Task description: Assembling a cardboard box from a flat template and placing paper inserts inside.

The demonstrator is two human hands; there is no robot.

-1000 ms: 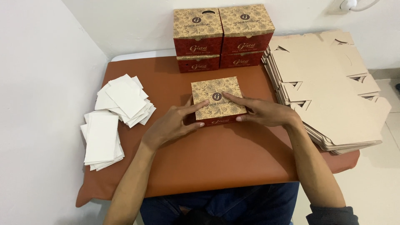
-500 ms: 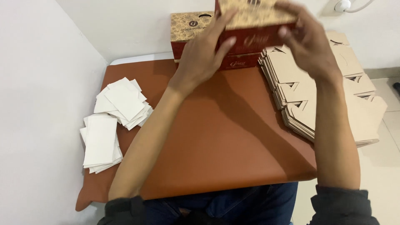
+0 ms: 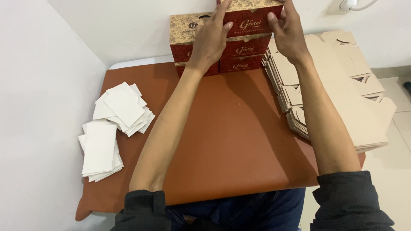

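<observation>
The left hand (image 3: 212,42) and the right hand (image 3: 286,31) clasp the top box (image 3: 252,17) from opposite sides, fingers spread flat against its front and ends. The box sits at the top of the box stack (image 3: 233,51) at the far edge of the surface (image 3: 231,128), against the wall, and runs partly out of view.

To seat it well, keep both palms level and align its front face with the box directly beneath the hands before easing pressure. Square corners probably matter, since a skewed box could tip the column.

Clearances: beside the right forearm lies a pile of flat cardboard blanks (image 3: 342,98) overhanging the surface edge; keep the elbow off it. Well to the left of the left arm lie two heaps of white paper sheets (image 3: 115,124). The brown area between the arms offers free room for withdrawing.
</observation>
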